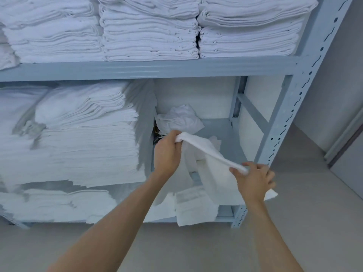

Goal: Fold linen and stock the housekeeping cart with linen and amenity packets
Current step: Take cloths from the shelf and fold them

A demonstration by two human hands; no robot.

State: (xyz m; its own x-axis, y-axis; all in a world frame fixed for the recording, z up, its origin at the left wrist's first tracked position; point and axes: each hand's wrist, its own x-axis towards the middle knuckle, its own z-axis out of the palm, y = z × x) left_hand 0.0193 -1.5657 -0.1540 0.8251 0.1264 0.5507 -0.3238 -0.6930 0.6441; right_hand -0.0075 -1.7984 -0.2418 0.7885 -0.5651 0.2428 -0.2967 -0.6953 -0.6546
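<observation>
Pale blue metal shelving [149, 68]; perforated upright [294, 107]; grey floor [196, 248].

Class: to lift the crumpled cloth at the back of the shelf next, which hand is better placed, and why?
Left hand: it grips the towel directly beside the crumpled cloth; right hand is farther out.

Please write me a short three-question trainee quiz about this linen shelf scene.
1. True or false: both hands grip the same towel.
2. Which hand is deeper in the shelf bay? A) left hand B) right hand C) neither
3. Fill in: behind the left hand lies a ______ cloth, not folded.

Key
1. True: the towel stretches between the two hands.
2. A: the left hand is inside the bay, while the right hand is at its front edge near the upright.
3. Crumpled: it lies beside the tall folded stack.
</observation>
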